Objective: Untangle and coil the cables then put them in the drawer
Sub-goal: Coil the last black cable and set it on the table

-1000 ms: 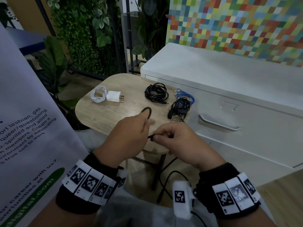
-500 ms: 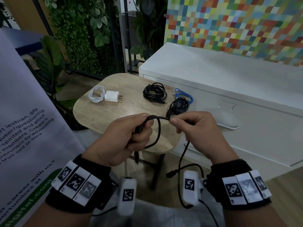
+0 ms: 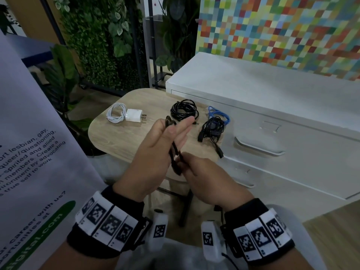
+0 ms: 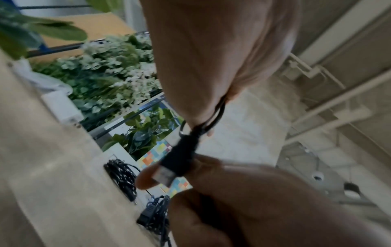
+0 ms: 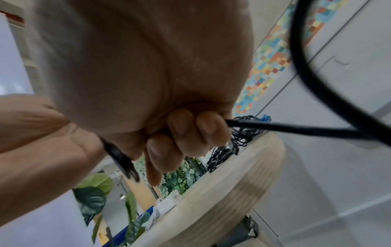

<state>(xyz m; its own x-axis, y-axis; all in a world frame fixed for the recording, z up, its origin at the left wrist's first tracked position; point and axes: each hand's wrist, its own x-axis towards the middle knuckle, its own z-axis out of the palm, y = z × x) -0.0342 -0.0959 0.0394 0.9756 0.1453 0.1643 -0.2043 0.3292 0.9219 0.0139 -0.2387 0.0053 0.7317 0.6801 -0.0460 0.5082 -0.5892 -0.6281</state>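
Head view: left hand (image 3: 155, 152) pinching coiled black cable (image 3: 174, 151) under the thumb, fingers straight, right hand (image 3: 210, 182) feeding slack above the table (image 3: 116, 137) near edge; left wrist: plug (image 4: 180, 160) pinched (blurred); right wrist: fingers (image 5: 186, 133) curled round cable, its tail cut off; next probably another wrap.

Your counter (image 3: 120, 141) is pale matt wood grain. The black cable (image 3: 174, 152) you hold looks like smooth rubbery plastic; the drawer unit (image 3: 292, 152) is smooth white-painted metal.

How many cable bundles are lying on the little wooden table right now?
3: a white cable at the left beside the charger, a black coil mid-table, and a black-and-blue tangle at the right edge.
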